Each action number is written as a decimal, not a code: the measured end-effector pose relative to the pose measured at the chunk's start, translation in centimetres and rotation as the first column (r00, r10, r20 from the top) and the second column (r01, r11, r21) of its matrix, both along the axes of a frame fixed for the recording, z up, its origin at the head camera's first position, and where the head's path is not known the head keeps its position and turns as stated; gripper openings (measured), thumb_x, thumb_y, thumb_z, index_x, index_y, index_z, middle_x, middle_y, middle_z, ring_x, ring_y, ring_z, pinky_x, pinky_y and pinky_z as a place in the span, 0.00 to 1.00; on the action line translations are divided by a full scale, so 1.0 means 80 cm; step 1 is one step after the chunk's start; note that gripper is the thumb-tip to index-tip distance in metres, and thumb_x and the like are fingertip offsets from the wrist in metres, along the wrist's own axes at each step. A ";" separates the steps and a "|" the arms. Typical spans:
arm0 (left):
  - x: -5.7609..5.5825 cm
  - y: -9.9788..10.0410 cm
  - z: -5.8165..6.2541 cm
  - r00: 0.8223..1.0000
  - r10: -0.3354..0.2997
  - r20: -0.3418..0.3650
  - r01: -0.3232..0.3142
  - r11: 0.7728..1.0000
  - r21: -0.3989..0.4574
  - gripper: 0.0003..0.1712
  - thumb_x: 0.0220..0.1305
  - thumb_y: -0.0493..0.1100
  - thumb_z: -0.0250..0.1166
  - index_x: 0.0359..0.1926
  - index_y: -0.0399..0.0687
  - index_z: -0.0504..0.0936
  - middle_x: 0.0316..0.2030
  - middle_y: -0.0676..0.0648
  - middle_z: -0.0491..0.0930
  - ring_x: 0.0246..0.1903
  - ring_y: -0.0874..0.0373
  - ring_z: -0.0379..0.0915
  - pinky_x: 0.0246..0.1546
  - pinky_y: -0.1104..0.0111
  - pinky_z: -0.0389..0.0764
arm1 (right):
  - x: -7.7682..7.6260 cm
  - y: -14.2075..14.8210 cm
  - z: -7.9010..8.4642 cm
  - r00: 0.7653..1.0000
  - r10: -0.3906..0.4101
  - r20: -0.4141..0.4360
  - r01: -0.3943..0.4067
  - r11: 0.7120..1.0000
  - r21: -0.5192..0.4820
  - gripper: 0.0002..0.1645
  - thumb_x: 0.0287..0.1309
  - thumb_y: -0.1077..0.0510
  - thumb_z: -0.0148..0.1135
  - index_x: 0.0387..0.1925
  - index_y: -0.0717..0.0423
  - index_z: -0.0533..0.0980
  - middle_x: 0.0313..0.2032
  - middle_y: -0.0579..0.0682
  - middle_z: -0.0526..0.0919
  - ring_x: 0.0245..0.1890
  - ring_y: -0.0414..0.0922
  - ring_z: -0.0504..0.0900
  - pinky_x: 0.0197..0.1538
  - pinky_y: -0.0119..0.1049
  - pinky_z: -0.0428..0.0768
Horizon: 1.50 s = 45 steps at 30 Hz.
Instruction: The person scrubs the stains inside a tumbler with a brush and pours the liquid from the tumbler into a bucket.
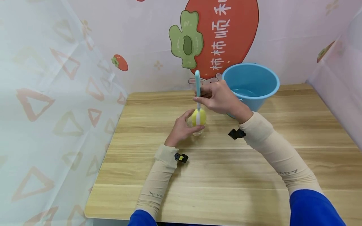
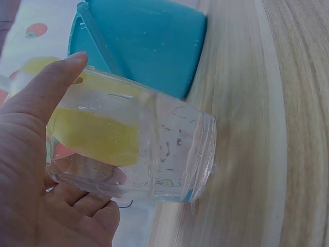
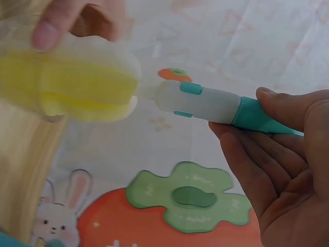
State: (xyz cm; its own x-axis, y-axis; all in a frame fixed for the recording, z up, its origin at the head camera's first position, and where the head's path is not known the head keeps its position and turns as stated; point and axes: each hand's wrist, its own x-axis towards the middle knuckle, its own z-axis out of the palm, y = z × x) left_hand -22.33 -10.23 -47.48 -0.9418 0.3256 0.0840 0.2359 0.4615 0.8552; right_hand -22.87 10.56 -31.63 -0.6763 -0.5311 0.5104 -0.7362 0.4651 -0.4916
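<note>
My left hand (image 1: 180,129) holds a clear ribbed glass (image 2: 172,149), fingers and thumb around its upper part. Water drops cling to the glass, and its base is close over the wooden table in the left wrist view. Inside the glass sits the yellow and white sponge head of a cleaning brush (image 3: 90,77), its top part sticking out of the mouth. With thumb and fingers my right hand (image 1: 220,96) pinches the brush's turquoise handle (image 1: 197,78), which stands nearly upright above the glass. A white neck joins handle and sponge.
A blue bucket (image 1: 258,102) stands at the back of the table, just behind my right hand. The wooden table (image 1: 215,188) meets a printed cloth backdrop (image 1: 152,40) at its back, and more cloth hangs along the left side.
</note>
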 end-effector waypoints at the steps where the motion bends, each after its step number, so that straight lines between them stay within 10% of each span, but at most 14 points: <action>1: 0.000 0.000 0.000 1.000 0.004 0.005 -0.004 1.000 -0.004 0.54 0.58 0.64 0.79 0.79 0.58 0.66 0.75 0.44 0.71 0.75 0.45 0.66 0.74 0.42 0.69 | -0.001 0.000 -0.007 1.000 0.001 0.010 -0.001 1.000 0.002 0.08 0.62 0.58 0.77 0.40 0.58 0.89 0.35 0.51 0.94 0.33 0.43 0.92 0.38 0.36 0.86; 8: -0.002 0.000 -0.004 1.000 0.012 0.003 -0.012 1.000 -0.008 0.56 0.57 0.66 0.79 0.80 0.53 0.64 0.75 0.44 0.71 0.74 0.43 0.68 0.72 0.43 0.72 | -0.008 0.000 -0.033 0.999 -0.006 0.053 0.005 1.000 0.015 0.09 0.63 0.57 0.77 0.40 0.59 0.89 0.35 0.52 0.94 0.34 0.43 0.93 0.38 0.37 0.89; 13: -0.001 0.000 -0.005 1.000 0.000 0.013 0.000 1.000 0.012 0.54 0.58 0.65 0.79 0.80 0.57 0.65 0.76 0.43 0.70 0.76 0.43 0.65 0.73 0.40 0.69 | -0.002 0.001 -0.008 1.000 0.002 -0.008 -0.002 1.000 0.029 0.09 0.62 0.56 0.77 0.40 0.57 0.89 0.33 0.49 0.93 0.25 0.40 0.87 0.29 0.32 0.79; 20: -0.001 0.000 -0.005 1.000 -0.016 0.002 0.016 0.999 0.044 0.51 0.58 0.64 0.79 0.78 0.66 0.66 0.71 0.48 0.76 0.71 0.50 0.71 0.72 0.43 0.70 | -0.001 0.001 0.013 0.998 0.008 -0.059 -0.007 1.000 0.029 0.08 0.62 0.57 0.77 0.40 0.57 0.89 0.32 0.49 0.93 0.29 0.42 0.90 0.45 0.38 0.78; 31: 0.000 0.001 -0.004 1.000 0.000 -0.005 0.000 1.000 0.023 0.54 0.59 0.62 0.79 0.80 0.52 0.65 0.75 0.44 0.71 0.76 0.47 0.66 0.73 0.44 0.70 | -0.010 -0.004 -0.028 1.000 0.020 0.005 -0.020 0.998 0.057 0.08 0.64 0.57 0.76 0.39 0.58 0.89 0.31 0.50 0.93 0.26 0.41 0.88 0.29 0.32 0.81; 45: -0.002 0.001 -0.005 1.000 -0.012 -0.020 0.013 0.999 0.047 0.49 0.58 0.63 0.80 0.77 0.66 0.69 0.65 0.52 0.79 0.68 0.52 0.74 0.73 0.44 0.70 | -0.005 -0.004 0.014 0.997 0.038 -0.060 -0.035 0.999 0.039 0.07 0.63 0.57 0.77 0.38 0.58 0.88 0.29 0.48 0.92 0.27 0.41 0.89 0.31 0.33 0.81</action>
State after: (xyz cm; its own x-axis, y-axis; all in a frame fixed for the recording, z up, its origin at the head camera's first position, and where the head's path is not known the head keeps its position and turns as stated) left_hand -22.52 -10.14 -47.85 -0.9358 0.3321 0.1183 0.2584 0.4176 0.8711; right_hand -23.24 10.23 -30.51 -0.6243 -0.5746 0.5292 -0.7812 0.4549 -0.4275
